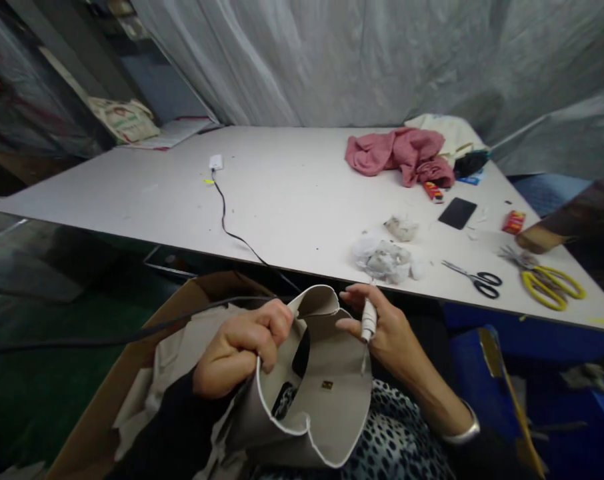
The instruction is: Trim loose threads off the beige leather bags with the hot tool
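An open beige handbag [332,347] rests in my lap, tilted so its inside shows. Its edges are pale, and a small gold clasp plate [327,385] sits on the flap. My left hand [247,340] is closed on the bag's rim, fingers curled over the edge. In my right hand [382,327], a thin tool with a white wrapped handle [369,320] points its slim tip down at the bag's right edge. Inside the bag lie a dark patch and a chain [285,400], partly hidden.
A cardboard box [97,413] with beige pieces stands at left. On the white table [282,193] are black-handled scissors [477,279], yellow-handled scissors [547,280], crumpled plastic [387,260], a dark flat rectangle [458,213] and pink cloth [402,152]. A black cable [232,233] crosses the table edge.
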A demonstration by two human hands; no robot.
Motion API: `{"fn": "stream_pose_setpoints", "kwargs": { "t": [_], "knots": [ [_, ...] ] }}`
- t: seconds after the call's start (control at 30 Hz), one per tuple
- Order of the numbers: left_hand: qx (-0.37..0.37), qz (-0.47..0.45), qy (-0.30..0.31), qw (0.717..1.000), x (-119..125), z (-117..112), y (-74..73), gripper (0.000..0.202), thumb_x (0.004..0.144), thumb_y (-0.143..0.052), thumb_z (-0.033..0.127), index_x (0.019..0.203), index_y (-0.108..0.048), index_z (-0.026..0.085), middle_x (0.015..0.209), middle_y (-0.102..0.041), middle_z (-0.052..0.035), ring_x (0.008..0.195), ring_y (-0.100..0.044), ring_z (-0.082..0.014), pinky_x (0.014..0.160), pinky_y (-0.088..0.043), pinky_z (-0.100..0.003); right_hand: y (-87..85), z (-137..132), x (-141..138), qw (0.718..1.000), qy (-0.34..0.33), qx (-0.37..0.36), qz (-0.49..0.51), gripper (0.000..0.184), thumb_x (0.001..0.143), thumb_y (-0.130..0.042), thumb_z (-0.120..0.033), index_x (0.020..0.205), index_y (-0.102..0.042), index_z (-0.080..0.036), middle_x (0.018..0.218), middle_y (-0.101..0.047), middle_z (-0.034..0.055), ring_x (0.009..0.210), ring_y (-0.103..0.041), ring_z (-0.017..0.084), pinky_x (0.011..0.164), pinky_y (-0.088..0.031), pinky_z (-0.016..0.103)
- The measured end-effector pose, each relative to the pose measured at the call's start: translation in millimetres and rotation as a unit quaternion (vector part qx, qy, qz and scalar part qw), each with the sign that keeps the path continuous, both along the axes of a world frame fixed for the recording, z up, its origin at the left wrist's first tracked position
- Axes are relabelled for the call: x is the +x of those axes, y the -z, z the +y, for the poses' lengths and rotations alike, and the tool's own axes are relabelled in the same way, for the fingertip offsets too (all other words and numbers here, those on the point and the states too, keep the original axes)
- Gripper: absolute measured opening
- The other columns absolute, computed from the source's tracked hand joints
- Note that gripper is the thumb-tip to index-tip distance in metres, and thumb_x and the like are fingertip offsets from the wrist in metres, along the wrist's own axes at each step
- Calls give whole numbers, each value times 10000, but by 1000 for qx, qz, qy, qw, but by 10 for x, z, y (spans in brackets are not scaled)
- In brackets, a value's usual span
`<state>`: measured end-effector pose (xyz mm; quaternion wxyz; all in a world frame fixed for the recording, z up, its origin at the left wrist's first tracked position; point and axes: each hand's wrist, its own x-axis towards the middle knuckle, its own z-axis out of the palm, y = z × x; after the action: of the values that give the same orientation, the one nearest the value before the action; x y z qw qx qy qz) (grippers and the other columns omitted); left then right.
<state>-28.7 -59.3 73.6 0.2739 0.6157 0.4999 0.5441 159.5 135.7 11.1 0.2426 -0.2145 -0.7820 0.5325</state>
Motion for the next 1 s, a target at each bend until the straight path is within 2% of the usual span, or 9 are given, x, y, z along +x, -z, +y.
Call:
{"fn": "stream_pose_setpoints", "kwargs": {
  "t": [0.13, 0.23, 0.37, 0.6, 0.77, 0.83, 0.9, 0.97, 1.0],
  "knots": [
    [-10, -11, -15, 1000, 181, 106, 85, 324, 966, -533, 272, 665, -616, 185, 740, -499, -66, 839, -513, -233, 768, -467, -409, 40, -58, -23, 993, 37, 78, -74, 345, 846, -797, -438, 1033, -590, -234, 764, -678, -20, 631, -609, 149, 606, -481, 247],
    [-9, -13, 3, 1000, 252, 163, 104, 324, 970, -533, 261, 665, -607, 182, 741, -497, -62, 842, -519, -226, 780, -472, -404, 66, -80, 3, 988, 74, 114, -78, 293, 875, -765, -434, 990, -589, -230, 682, -614, -42, 579, -539, 132, 556, -408, 231],
    [-8, -26, 16, 1000, 281, 242, 98, 354, 970, -565, 313, 641, -614, 189, 700, -502, -58, 802, -526, -219, 756, -481, -393, 94, -65, 32, 985, 89, 133, -67, 249, 901, -737, -430, 978, -613, -228, 692, -611, -29, 589, -540, 137, 568, -406, 238],
    [-23, -22, 35, 999, 285, 277, 13, 406, 986, -555, 370, 627, -627, 194, 663, -523, -69, 776, -544, -225, 719, -490, -388, 141, -20, 70, 994, 104, 30, -6, 164, 896, -742, -343, 953, -661, -212, 771, -673, -9, 624, -568, 123, 591, -453, 219],
    [-42, -34, 137, 989, 307, 244, -62, 368, 993, -524, 331, 678, -659, 198, 657, -603, -74, 755, -607, -210, 736, -523, -355, 150, 19, 86, 995, 86, -31, 42, 162, 853, -784, -323, 923, -681, -219, 760, -659, -27, 619, -541, 111, 588, -445, 211],
    [-41, -59, 175, 982, 319, 248, -83, 328, 990, -514, 324, 766, -723, 206, 735, -670, -91, 789, -654, -217, 756, -540, -348, 139, 31, 91, 995, 65, -51, 56, 171, 848, -789, -330, 913, -674, -223, 761, -646, -30, 625, -528, 110, 583, -436, 209],
    [-29, -76, 151, 985, 315, 292, -80, 243, 957, -574, 335, 880, -774, 222, 902, -717, -106, 874, -675, -231, 795, -544, -348, 124, 31, 101, 995, 39, -67, 68, 182, 848, -790, -330, 913, -656, -226, 779, -643, -28, 638, -529, 111, 585, -434, 209],
    [-22, -70, 61, 995, 279, 394, -44, 191, 899, -676, 325, 1037, -782, 246, 1113, -710, -108, 1018, -661, -255, 874, -533, -355, 109, 20, 116, 994, 15, -78, 75, 189, 857, -783, -323, 923, -635, -226, 803, -650, -25, 642, -535, 111, 589, -433, 212],
    [-31, -59, 16, 998, 247, 471, -14, 271, 868, -725, 318, 1129, -763, 254, 1210, -689, -109, 1100, -641, -271, 926, -521, -365, 102, 12, 124, 994, 4, -80, 75, 189, 864, -778, -317, 925, -624, -226, 816, -657, -21, 647, -544, 113, 597, -435, 216]
  ]
}}
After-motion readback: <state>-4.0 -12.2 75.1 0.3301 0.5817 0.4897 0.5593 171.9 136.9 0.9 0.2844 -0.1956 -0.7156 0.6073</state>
